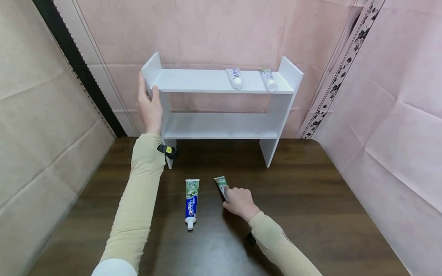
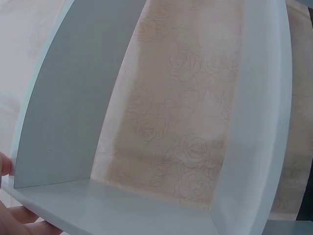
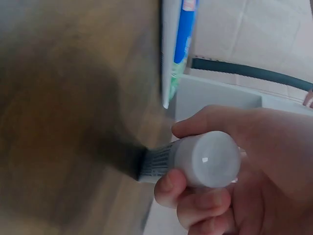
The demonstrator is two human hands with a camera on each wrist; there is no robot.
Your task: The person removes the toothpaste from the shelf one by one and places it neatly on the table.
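Note:
A white two-tier shelf [image 1: 197,79] stands on the brown tabletop. My left hand [image 1: 150,111] grips the upper part of its left side panel; in the left wrist view some fingers [image 2: 24,220] show at the panel's edge. My right hand [image 1: 240,203] holds a green-and-white toothpaste tube [image 1: 221,181] just in front of the shelf. Its round white cap [image 3: 215,159] sticks out between thumb and fingers, and the far end slants down towards the tabletop. To its left lies a green and blue Crest toothpaste tube [image 1: 191,199], cap towards me.
Two white tubes, one left [image 1: 235,78] and one right [image 1: 268,79], lie on the upper board's right half, caps forward. The lower board [image 1: 221,124] spans between the side panels. Pale cloth walls [image 1: 386,115] enclose the table [image 1: 310,191] at the back and sides.

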